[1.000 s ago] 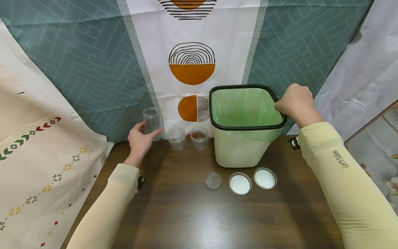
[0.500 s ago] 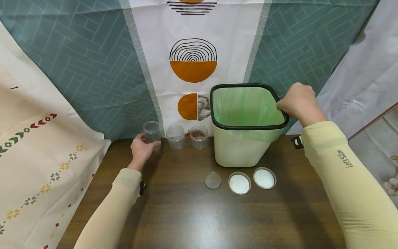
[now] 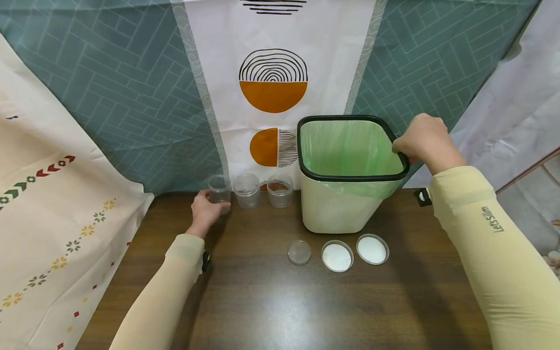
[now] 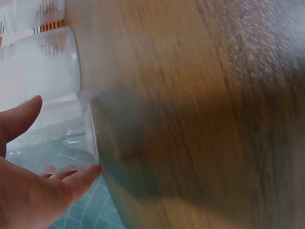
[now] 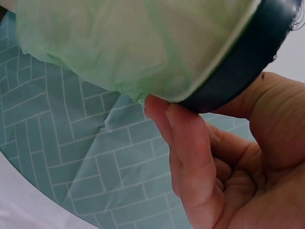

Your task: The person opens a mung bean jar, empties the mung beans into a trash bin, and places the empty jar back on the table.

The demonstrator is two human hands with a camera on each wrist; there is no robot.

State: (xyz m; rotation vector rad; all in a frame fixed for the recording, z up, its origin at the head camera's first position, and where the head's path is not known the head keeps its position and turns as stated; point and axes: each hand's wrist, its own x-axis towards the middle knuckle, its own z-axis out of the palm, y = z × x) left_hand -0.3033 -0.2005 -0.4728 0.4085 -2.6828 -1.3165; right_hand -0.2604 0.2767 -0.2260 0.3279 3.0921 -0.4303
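Observation:
At the back left of the table, my left hand (image 3: pixel 204 214) holds a clear plastic jar (image 3: pixel 219 186) upright, thumb on one side and fingers on the other. In the left wrist view the jar (image 4: pixel 57 138) stands at or close to the tabletop, its base edge showing. Right beside it are two more clear jars (image 3: pixel 247 191) (image 3: pixel 280 191). My right hand (image 3: pixel 424 142) pinches the black rim of a pale trash bin (image 3: pixel 337 209) at its right side. The right wrist view shows thumb and fingers on the rim (image 5: pixel 228 76) and the green bag (image 5: pixel 109 47) lining it.
In front of the bin lie a clear round lid (image 3: pixel 299 253) and two lids with white discs inside (image 3: pixel 337 256) (image 3: pixel 372 249). A patterned cloth (image 3: pixel 271 29) hangs behind the wooden table (image 3: pixel 262 311). A light embroidered cloth (image 3: pixel 52 233) hangs at the left.
My left hand has lowered the jar and shifted it slightly right, into line beside the other two jars. The right hand keeps its grip on the bin's rim.

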